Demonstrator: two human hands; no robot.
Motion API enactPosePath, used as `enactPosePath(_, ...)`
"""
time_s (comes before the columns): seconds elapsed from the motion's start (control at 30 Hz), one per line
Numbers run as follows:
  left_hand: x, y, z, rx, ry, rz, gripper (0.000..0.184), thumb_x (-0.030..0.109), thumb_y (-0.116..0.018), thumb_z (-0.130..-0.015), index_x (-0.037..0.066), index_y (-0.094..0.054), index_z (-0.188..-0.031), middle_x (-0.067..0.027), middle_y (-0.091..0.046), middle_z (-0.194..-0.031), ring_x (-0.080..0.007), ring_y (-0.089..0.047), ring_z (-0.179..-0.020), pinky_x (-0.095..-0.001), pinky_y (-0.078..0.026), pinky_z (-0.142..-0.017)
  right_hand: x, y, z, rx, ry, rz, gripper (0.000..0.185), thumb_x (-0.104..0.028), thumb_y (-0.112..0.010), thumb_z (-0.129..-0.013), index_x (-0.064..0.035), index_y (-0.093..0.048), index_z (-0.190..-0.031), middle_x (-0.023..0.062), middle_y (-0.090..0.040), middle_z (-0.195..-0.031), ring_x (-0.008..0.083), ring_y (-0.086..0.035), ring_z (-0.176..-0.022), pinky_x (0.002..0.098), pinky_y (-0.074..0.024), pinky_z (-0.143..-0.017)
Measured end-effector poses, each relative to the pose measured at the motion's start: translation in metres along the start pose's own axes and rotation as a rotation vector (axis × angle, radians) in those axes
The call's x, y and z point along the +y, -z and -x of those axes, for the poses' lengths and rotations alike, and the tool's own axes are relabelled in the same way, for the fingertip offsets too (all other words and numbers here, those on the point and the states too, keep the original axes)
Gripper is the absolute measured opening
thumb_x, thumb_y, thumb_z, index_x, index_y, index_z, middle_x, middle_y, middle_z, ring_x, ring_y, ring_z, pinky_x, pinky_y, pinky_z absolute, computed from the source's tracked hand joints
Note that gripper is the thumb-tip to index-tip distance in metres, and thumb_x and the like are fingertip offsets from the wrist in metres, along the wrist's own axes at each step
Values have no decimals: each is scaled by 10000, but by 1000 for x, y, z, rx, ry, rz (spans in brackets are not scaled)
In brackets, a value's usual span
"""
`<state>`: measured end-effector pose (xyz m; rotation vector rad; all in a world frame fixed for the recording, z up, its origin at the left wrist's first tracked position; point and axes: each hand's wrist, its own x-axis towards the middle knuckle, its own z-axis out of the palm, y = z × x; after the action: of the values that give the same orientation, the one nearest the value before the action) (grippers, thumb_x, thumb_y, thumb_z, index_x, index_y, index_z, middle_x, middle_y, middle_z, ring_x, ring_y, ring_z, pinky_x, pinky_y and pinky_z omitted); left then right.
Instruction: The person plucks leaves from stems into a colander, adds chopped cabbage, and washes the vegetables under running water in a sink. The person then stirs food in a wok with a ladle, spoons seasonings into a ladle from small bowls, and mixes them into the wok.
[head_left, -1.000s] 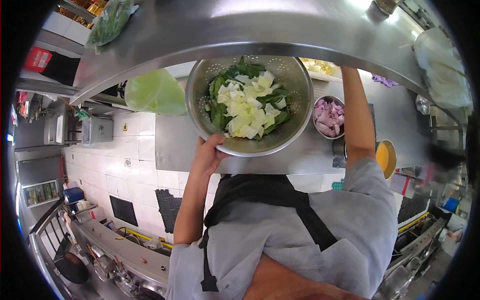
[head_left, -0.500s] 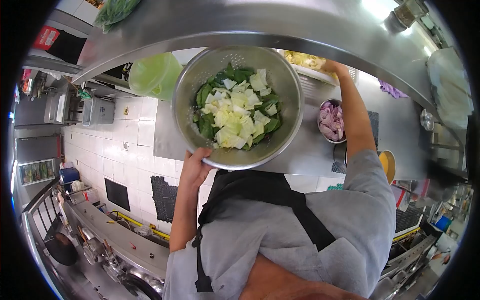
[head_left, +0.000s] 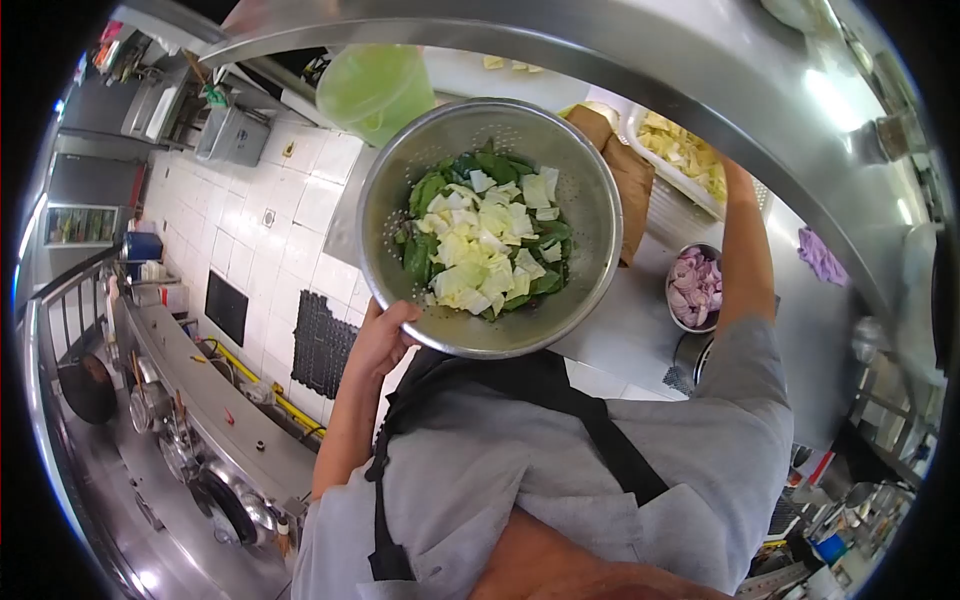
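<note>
My left hand [head_left: 388, 335] grips the near-left rim of a large metal colander [head_left: 590, 290], thumb over the edge. Inside lie pale chopped cabbage pieces [head_left: 475, 245] on top of dark green leaves [head_left: 418, 258]. My right arm reaches forward to a white plastic tray [head_left: 652, 160] of cut yellow-white cabbage [head_left: 685, 150]. The right hand [head_left: 737, 172] is at the tray's right side, partly under the steel shelf edge, and its fingers are hidden. Close to my right forearm stands a metal bowl of purple-pink onion pieces [head_left: 695, 287].
A steel shelf [head_left: 560, 50] curves across above the counter [head_left: 620, 325]. Behind the colander are a translucent green bucket [head_left: 375, 95], a white board [head_left: 470, 80] and a brown paper-like piece [head_left: 628, 190]. A purple cloth [head_left: 822, 256] lies to the right.
The view has shifted, showing more of the tray and the brown piece beside the colander. My left hand keeps its hold on the colander; my right hand is still at the tray.
</note>
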<state>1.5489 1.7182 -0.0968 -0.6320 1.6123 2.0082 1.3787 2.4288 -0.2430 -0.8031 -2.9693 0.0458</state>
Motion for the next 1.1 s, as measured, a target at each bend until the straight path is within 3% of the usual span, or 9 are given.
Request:
enactPosePath(0.23, 10, 11, -13, -151, 42, 36, 612, 8, -599, -863, -99, -312, -1393, -235, -595, -1147, -333, -723, -877, -482, -670, -663, 42, 71, 6, 111, -40, -191, 714, -372, -795, -859, -58, -536, -1446, 158, -580, -1422, 278, -556, -1301, 366, -432, -1109)
enactPosePath(0.37, 7, 28, -27, -193, 65, 7, 609, 32, -598, -859, -86, -327, -1391, -247, -581, -1227, -334, -717, -942, -486, -665, -713, 20, 113, 54, 25, 13, -844, 719, -361, -803, -857, -60, -532, -1450, 153, -582, -1419, 271, -561, -1294, 357, -430, -1107)
enactPosePath(0.43, 15, 32, -25, -259, 44, 30, 612, 37, -609, -863, -97, -323, -1387, -245, -573, -1228, -341, -706, -976, -502, -658, -725, -110, 183, 157, 139, 155, -1222, 629, -293, -810, -859, -23, -592, -1383, 119, -671, -1280, 237, -612, -1200, 335, -434, -1078)
enactPosePath(0.57, 27, 50, -19, -276, 56, 28, 566, 32, -609, -855, -107, -371, -1349, -218, -597, -1157, -309, -705, -920, -471, -654, -680, -231, 208, 233, -190, 321, -1078, 575, -304, -780, -891, 3, -611, -1347, 145, -621, -1357, 221, -583, -1238, 367, -481, -1049)
enactPosePath(0.63, 32, 57, -6, -182, 35, 30, 474, 19, -590, -844, -118, -465, -1280, -187, -648, -1046, -271, -718, -823, -429, -653, -611, -312, 238, 266, -340, 790, -863, 660, -347, -778, -892, -26, -560, -1425, 139, -604, -1397, 240, -575, -1265, 372, -487, -1048)
enactPosePath(0.77, 45, 167, 2, -151, -82, 50, 421, 39, -601, -832, -109, -503, -1214, -149, -646, -990, -213, -687, -756, -370, -596, -545, -484, 184, 306, -565, 690, -738, 750, -434, -771, -879, -93, -506, -1492, 188, -564, -1443, 293, -567, -1293, 394, -476, -1065)
enactPosePath(0.83, 50, 222, -3, -93, -101, 20, 406, 47, -602, -828, -110, -524, -1194, -141, -648, -981, -207, -680, -738, -359, -585, -544, -580, 124, 307, -618, 847, -892, 797, -438, -791, -851, -126, -478, -1514, 185, -561, -1436, 300, -552, -1287, 412, -447, -1094)
enactPosePath(0.97, 89, 288, -13, 30, -148, 107, 424, 33, -578, -827, -113, -509, -1219, -176, -656, -1039, -262, -711, -800, -430, -642, -639, -735, 150, 396, -488, 1241, -338, 828, -399, -872, -730, -246, -529, -1467, 212, -501, -1456, 446, -511, -1303, 498, -425, -1118)
enactPosePath(1.1, 109, 371, -44, 122, -168, 235, 424, -7, -535, -835, -74, -472, -1250, -165, -640, -1070, -289, -712, -871, -475, -658, -710, -830, 135, 451, -237, 1302, -127, 754, -222, -883, -680, -265, -578, -1369, 190, -405, -1509, 483, -464, -1327, 503, -443, -1103)
